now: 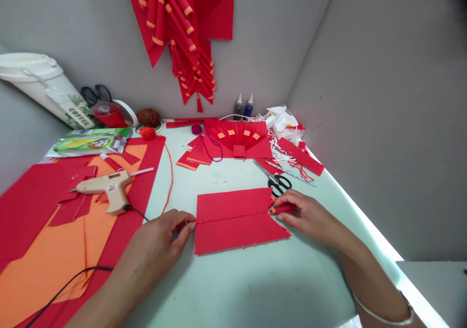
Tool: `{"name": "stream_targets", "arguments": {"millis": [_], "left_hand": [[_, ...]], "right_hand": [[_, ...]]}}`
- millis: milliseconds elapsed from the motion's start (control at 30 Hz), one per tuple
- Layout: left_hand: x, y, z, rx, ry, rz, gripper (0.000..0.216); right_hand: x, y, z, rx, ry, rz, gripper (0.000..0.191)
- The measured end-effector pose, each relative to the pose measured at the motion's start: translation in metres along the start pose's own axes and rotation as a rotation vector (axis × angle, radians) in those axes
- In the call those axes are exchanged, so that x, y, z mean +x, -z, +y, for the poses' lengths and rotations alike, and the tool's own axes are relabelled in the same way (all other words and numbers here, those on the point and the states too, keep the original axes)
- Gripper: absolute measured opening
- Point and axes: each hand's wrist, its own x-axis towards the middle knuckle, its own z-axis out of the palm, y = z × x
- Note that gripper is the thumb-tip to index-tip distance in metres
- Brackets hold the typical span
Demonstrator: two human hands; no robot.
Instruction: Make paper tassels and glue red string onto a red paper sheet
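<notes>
A red card banner [229,235] with a notched right end lies flat on the table, and a thin red string [233,217] runs lengthwise across its middle. At the banner's left edge my left hand [171,233] is closed in a pinch on the string's end. My right hand [304,216] is closed round a small red tassel [283,209] with an orange band, just by the notch. Behind that hand lie black-handled scissors [279,182], apart from the fingers.
To the left, a glue gun [109,187] rests on red and orange paper [105,230], its black cord trailing forward. A red fan card [239,140], yarn balls and paper scraps [288,148] line the back. Finished red decorations [195,70] hang on the wall.
</notes>
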Motion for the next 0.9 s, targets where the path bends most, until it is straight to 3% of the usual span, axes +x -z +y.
{"name": "stream_targets", "arguments": {"millis": [667, 900], "left_hand": [[-0.001, 0.002, 0.000, 0.002, 0.008, 0.019, 0.033], [-0.001, 0.002, 0.000, 0.015, 0.008, 0.015, 0.034]], "right_hand": [[-0.005, 0.012, -0.001, 0.041, -0.058, -0.039, 0.021], [-0.004, 0.015, -0.001, -0.042, -0.036, 0.016, 0.016]]}}
